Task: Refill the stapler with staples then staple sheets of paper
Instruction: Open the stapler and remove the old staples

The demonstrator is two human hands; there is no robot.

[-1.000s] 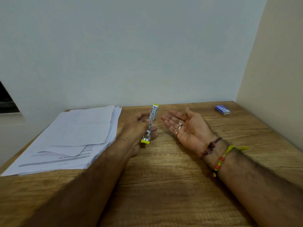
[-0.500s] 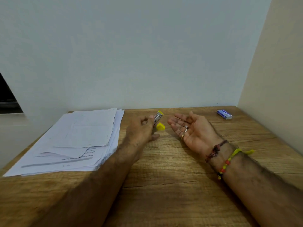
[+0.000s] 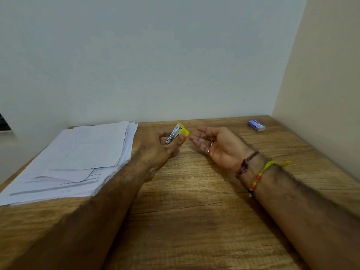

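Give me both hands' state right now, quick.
Left hand: closed around the stapler, held off the table.
Right hand: open, palm up, holding nothing.

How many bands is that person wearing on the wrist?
2, both on the right wrist: a dark brown band nearer the hand, and a yellow band with red beads just behind it. The left wrist looks bare.
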